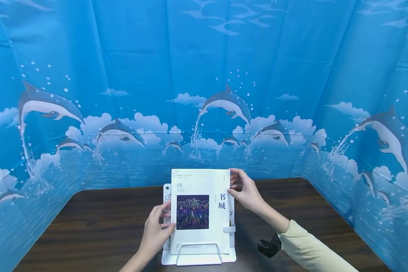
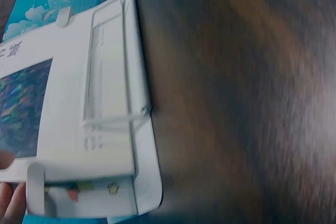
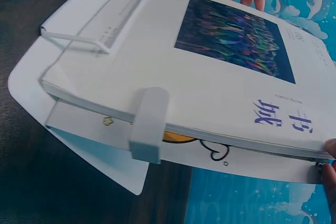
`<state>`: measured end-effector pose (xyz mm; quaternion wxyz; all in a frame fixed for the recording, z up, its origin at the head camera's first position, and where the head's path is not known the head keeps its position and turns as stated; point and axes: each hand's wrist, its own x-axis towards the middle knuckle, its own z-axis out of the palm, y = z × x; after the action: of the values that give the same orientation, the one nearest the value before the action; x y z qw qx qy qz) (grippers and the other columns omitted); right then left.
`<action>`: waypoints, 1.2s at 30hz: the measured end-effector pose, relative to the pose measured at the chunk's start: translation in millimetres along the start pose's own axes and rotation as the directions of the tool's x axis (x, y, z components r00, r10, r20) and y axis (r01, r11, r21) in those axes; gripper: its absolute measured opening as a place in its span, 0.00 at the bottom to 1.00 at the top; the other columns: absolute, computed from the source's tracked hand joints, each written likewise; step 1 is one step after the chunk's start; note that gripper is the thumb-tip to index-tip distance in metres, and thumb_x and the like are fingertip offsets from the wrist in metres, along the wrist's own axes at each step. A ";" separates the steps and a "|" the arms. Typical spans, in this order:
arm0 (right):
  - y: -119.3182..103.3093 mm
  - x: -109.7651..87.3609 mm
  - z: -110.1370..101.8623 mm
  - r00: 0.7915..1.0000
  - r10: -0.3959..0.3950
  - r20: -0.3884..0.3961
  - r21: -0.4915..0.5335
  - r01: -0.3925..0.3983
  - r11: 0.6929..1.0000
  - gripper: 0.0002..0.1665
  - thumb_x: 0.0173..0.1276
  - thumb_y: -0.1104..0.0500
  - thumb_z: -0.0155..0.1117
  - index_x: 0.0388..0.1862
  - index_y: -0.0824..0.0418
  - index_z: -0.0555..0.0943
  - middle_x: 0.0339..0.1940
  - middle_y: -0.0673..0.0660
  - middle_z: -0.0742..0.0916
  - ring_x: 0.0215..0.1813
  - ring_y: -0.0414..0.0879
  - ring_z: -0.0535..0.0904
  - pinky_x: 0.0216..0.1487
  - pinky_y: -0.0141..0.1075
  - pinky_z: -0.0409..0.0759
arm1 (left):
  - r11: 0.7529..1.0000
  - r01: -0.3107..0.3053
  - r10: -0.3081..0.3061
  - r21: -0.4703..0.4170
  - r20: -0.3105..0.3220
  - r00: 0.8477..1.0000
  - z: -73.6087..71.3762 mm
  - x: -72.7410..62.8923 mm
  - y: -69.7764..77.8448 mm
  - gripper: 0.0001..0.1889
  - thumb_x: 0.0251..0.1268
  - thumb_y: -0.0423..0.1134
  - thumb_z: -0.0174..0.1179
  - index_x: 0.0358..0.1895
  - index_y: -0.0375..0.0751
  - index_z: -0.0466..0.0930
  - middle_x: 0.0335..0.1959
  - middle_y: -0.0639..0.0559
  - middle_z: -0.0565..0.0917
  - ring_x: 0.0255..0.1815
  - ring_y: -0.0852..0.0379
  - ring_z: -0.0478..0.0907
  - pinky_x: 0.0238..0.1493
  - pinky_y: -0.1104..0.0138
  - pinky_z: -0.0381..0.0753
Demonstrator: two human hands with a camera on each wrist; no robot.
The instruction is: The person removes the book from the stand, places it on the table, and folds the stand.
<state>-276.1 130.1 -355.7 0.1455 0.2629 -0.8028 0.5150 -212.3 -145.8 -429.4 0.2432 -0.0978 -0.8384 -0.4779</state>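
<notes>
A white book (image 1: 198, 181) with a dark, colourful picture on its cover leans upright on a white book stand (image 1: 166, 257). My left hand (image 1: 156, 226) holds its left edge, thumb on the cover and fingers behind. At the upper right edge my right hand (image 1: 246, 190) pinches the book, thumb in front. A wire bar (image 1: 198, 244) crosses the cover's lower part. One white page clip (image 3: 149, 124) laps over the right edge; another clip (image 2: 37, 187) stands at the left edge, near my left fingers (image 2: 16, 203). Parts of the fingers are hidden behind the book.
The stand rests on a dark wooden table (image 1: 102, 223). A blue curtain (image 1: 139, 75) printed with dolphins surrounds the table at the back and sides. A black wrist device (image 1: 270, 246) hangs below my right sleeve (image 1: 309, 241).
</notes>
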 end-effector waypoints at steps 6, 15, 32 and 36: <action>-1.7 -4.0 5.4 0.999 -0.043 0.000 0.009 0.043 0.999 0.36 0.53 0.77 0.60 0.62 0.67 0.62 0.40 0.59 0.77 0.41 0.49 0.75 0.41 0.30 0.78 | 0.996 0.089 -0.088 0.006 -0.068 0.994 5.3 -1.2 1.4 0.32 0.39 0.18 0.64 0.55 0.33 0.71 0.45 0.44 0.73 0.41 0.51 0.74 0.33 0.73 0.80; -31.2 -16.5 7.2 0.996 -0.088 -0.008 -0.014 0.088 0.996 0.38 0.53 0.80 0.57 0.64 0.72 0.58 0.39 0.66 0.77 0.39 0.57 0.75 0.36 0.40 0.80 | 0.998 0.065 -0.063 0.012 -0.103 0.993 10.7 -2.3 2.5 0.32 0.36 0.15 0.63 0.53 0.31 0.71 0.43 0.42 0.74 0.40 0.50 0.74 0.33 0.73 0.80; -21.8 -39.1 15.9 0.997 -0.073 -0.014 -0.013 0.073 0.997 0.41 0.52 0.81 0.57 0.65 0.74 0.56 0.41 0.66 0.78 0.38 0.55 0.78 0.33 0.34 0.81 | 0.988 0.153 -0.151 0.009 -0.133 0.980 14.6 -2.4 14.7 0.29 0.39 0.16 0.62 0.52 0.31 0.73 0.43 0.40 0.75 0.40 0.48 0.76 0.34 0.69 0.81; -19.9 -43.0 19.4 0.994 -0.108 -0.003 -0.011 0.108 0.994 0.40 0.53 0.81 0.55 0.65 0.74 0.54 0.40 0.66 0.78 0.37 0.56 0.77 0.31 0.35 0.81 | 0.988 0.152 -0.147 0.015 -0.176 0.973 15.9 -0.9 15.5 0.27 0.37 0.16 0.62 0.49 0.30 0.75 0.40 0.40 0.77 0.37 0.48 0.77 0.32 0.69 0.81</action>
<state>-228.8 117.7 -370.7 0.1761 0.3041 -0.7898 0.5027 -210.4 -124.1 -424.9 0.2805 0.0113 -0.8254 -0.4898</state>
